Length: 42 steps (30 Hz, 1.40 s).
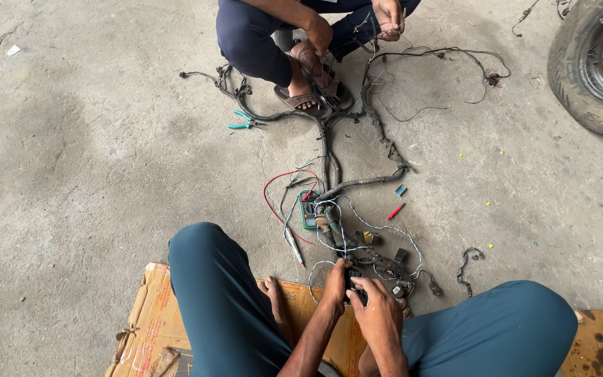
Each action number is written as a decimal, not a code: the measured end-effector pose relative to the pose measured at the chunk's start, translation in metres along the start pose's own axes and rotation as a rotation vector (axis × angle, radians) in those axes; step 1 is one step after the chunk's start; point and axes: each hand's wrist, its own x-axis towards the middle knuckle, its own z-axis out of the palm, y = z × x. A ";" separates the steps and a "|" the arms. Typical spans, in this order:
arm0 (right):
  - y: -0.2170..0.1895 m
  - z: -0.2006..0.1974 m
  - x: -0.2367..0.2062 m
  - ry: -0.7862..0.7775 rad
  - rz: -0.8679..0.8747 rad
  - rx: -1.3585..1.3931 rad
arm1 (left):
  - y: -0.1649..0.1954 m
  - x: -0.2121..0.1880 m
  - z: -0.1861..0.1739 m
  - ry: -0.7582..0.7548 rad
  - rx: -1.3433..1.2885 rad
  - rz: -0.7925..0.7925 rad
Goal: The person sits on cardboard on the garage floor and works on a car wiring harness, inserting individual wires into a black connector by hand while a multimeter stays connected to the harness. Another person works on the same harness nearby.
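Head view: the left hand [334,279] and the right hand [378,307] meet over a small dark connector [352,285] at the near end of a wiring harness [357,185] spread across the concrete floor [106,160]. Both hands are curled around the connector, fingers pressed together on it; the exact pinch is hidden by the knuckles.

Landmark: the green multimeter [307,209].
- The connector lies just nearer the person than the multimeter, above the edge of the cardboard sheet [151,307].
- Red wire loops [273,188] lie to the left of the multimeter.
- A red marker-like object [395,211] lies to the right of it.
- Green-handled pliers [242,120] lie well beyond it, near a second person's sandalled feet [308,98].
- That person's hand [389,17] holds the far branches.
- A tyre [594,63] stands far to the right.

Handling judgement: the harness looks light and limp, its taped trunk stiffer than the loose thin wires. The plastic connector is probably rigid but brittle at its clips. Grip the connector body, not the wires; pulling on single strands may strain the terminals. Loose branches will likely snag and drag.
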 end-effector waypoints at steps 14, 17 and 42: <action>0.008 -0.007 0.005 -0.101 0.035 0.053 | -0.037 -0.010 0.000 0.073 -0.295 -0.155; 0.014 -0.004 0.005 -0.079 0.041 0.067 | -0.039 -0.008 -0.002 0.089 -0.264 -0.176; 0.007 -0.050 -0.006 -0.108 0.027 -0.059 | -0.045 -0.022 0.041 0.108 -0.202 -0.009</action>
